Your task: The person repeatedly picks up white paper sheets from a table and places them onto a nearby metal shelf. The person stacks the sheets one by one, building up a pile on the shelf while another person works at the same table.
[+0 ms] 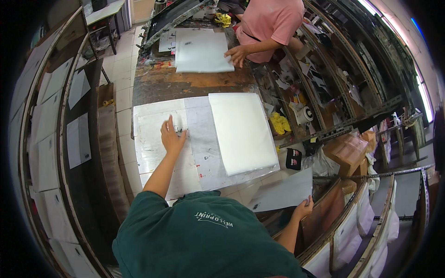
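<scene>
From where I stand, the person in the green shirt [199,241] has the right hand [303,208] out to the side, fingers grasping the edge of a pale sheet [285,192] with a dark mark near one corner; that sheet is off the counter [197,83], out beyond its near right corner. The left hand [173,137] is over a whitish board [160,160] on the counter, its fingers loosely spread and gripping nothing, though I can't tell whether they touch it. To the right of that hand lies a smooth white stack [241,134]. Across the counter, a co-worker in pink [276,23] has a hand [238,55] at the edge of another white sheet [204,58]
</scene>
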A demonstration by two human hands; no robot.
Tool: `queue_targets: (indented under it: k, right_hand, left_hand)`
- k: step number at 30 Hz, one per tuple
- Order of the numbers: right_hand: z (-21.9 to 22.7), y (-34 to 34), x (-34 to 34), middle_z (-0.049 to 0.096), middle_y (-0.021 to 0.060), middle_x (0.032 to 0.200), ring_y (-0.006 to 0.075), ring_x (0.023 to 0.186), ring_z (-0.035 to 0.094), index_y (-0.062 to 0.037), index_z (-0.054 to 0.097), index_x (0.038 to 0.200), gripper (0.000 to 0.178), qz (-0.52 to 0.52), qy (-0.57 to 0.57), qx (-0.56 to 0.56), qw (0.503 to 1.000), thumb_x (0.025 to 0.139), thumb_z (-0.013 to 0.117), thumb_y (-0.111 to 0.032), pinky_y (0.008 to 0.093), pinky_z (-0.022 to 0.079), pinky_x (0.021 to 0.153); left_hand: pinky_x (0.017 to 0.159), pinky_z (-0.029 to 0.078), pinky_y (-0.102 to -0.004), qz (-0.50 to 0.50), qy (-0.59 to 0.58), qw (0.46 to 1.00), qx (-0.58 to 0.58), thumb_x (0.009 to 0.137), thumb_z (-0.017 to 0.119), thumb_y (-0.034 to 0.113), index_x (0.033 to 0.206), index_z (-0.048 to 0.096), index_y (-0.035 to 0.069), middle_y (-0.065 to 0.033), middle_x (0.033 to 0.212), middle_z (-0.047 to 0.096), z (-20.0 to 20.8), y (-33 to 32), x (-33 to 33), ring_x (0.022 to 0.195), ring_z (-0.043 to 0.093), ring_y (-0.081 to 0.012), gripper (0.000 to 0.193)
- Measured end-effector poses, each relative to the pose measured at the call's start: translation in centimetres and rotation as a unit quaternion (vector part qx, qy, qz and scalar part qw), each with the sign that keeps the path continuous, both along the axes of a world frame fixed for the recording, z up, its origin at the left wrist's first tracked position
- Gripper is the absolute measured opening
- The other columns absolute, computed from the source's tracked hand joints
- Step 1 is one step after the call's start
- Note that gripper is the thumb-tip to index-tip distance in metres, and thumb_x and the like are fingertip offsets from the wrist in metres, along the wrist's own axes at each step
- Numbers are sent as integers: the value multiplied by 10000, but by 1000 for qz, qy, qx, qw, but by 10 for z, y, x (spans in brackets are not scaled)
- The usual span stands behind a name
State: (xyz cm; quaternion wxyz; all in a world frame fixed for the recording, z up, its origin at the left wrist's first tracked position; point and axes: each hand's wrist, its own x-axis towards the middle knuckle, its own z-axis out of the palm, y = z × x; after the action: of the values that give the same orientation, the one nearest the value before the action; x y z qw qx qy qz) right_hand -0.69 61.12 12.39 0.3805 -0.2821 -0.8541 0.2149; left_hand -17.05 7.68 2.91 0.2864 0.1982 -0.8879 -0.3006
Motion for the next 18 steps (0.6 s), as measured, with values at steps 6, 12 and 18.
queue_targets:
  k: [6, 12, 18]
  right_hand:
    - [21, 10, 26, 627, 167, 1018, 312, 900, 610, 31, 624, 1038, 315, 43, -43, 62, 996, 758, 480, 56, 356, 467, 794]
    - [105, 6, 14, 595, 178, 1139, 276, 1072, 568, 18, 570, 1148, 455, 117, -22, 23, 993, 703, 490, 68, 341, 436, 910]
    - [179, 36, -23, 581, 198, 1060, 321, 990, 569, 11, 549, 1164, 506, 190, -20, 113, 975, 662, 494, 37, 356, 464, 816]
  left_hand:
    - [998, 290, -534, -7, -70, 988, -141, 706, 675, 211, 1398, 310, 210, -134, 1424, 287, 2, -17, -91, 1314, 247, -337, 783]
    - [762, 426, -452, -109, -4, 945, -309, 770, 549, 252, 900, 649, 123, -76, 954, 621, -133, -90, -169, 929, 554, -277, 208]
    - [788, 457, -456, -177, -182, 942, -218, 865, 514, 268, 974, 640, 71, -116, 1082, 592, -78, -108, -166, 979, 563, -306, 257]
